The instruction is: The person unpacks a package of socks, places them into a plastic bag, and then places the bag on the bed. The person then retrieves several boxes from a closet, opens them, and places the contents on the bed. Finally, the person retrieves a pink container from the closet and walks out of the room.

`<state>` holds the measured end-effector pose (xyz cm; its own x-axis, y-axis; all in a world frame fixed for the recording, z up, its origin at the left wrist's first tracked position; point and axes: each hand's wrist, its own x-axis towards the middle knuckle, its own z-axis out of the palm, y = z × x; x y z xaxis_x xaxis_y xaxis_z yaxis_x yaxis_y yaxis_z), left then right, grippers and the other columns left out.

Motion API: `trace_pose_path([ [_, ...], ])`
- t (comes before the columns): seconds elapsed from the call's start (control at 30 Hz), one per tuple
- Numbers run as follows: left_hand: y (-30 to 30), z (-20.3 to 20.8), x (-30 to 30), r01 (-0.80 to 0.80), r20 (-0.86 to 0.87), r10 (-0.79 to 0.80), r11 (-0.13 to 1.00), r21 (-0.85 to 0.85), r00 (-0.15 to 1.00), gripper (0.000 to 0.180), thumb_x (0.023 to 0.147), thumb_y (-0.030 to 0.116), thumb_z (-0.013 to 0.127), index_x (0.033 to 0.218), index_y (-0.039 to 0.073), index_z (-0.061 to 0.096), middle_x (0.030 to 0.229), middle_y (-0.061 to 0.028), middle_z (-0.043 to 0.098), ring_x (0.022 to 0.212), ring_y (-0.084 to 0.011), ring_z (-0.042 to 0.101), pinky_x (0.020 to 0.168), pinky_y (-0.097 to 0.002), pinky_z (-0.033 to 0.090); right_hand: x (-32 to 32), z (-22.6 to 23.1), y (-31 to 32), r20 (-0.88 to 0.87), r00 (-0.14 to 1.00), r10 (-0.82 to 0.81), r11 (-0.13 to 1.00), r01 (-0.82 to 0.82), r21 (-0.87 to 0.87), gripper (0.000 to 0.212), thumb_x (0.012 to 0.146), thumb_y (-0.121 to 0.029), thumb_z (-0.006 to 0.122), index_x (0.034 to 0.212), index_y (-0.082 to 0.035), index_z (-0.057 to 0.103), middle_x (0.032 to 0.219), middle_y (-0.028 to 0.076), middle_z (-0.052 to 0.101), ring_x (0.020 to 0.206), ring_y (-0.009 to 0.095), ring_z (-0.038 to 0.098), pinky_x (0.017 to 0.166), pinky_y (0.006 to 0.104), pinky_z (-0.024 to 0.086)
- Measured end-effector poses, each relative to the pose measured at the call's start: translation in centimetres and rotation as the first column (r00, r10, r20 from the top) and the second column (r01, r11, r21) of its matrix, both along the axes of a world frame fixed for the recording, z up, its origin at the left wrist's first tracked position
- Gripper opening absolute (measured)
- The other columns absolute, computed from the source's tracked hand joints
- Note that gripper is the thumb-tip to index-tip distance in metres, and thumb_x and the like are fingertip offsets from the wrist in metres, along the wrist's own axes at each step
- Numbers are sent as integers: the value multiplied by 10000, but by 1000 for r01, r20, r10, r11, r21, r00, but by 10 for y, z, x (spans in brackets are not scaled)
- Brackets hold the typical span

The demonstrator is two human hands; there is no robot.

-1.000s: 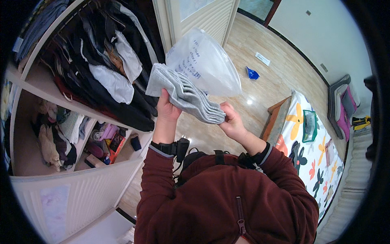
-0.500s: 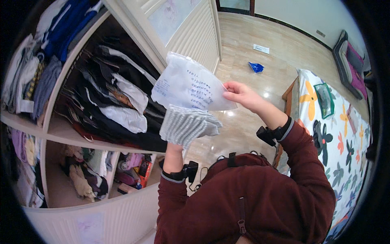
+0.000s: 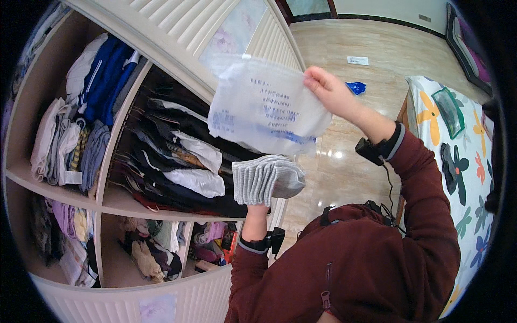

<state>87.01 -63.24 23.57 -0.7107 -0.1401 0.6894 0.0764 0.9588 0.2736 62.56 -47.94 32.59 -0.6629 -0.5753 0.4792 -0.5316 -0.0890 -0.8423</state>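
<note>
A stack of light grey ribbed socks [image 3: 264, 180] rests on my left hand [image 3: 258, 209], which grips it from below; most of its fingers are hidden by the stack. Above the socks hangs a translucent white plastic bag [image 3: 261, 105] with blue printing, flat and looking empty. My right hand [image 3: 322, 89] pinches the bag's upper right corner between thumb and bent fingers. The bag's lower edge hangs just above the socks. Both hands are in front of the open wardrobe [image 3: 161, 215].
Dark hanging clothes [image 3: 172, 161] fill the wardrobe's middle compartment, with folded clothes [image 3: 102, 81] to the left. A louvred door [image 3: 226, 27] stands at the top. On the tiled floor lie a blue packet [image 3: 356, 88] and a white paper [image 3: 357, 61]. A flower-patterned bed [image 3: 468, 161] is right.
My right hand has lifted the bag slightly and spread it flatter, clear of the socks. The whole view has turned, so the wardrobe shows farther right.
</note>
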Motion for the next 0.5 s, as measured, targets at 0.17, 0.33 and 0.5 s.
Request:
trace_pose_path([
  [0.17,0,25,-7,171,59,-198,936,307,978,478,780,187,600,1204,30,445,1182,-125,494,1058,-248,485,944,-362,339,-18,38,30,124,978,166,982,-176,72,404,838,-61,395,1227,-156,450,721,-4,514,603,62,483,523,204,438],
  [0.33,9,56,-28,247,-163,-230,409,879,960,808,706,198,693,1325,59,193,1319,-143,277,1206,-209,310,997,-345,279,-31,91,42,248,906,341,935,-356,13,337,816,-75,401,1131,-68,523,963,97,578,757,125,580,585,229,502],
  [0.5,9,88,-50,378,-156,-365,684,624,918,693,832,118,536,1359,99,87,1370,-44,187,1229,-135,240,1049,-301,138,-28,134,42,342,770,538,839,-526,-135,307,835,-198,458,1006,48,524,1093,176,522,854,231,609,639,294,535],
])
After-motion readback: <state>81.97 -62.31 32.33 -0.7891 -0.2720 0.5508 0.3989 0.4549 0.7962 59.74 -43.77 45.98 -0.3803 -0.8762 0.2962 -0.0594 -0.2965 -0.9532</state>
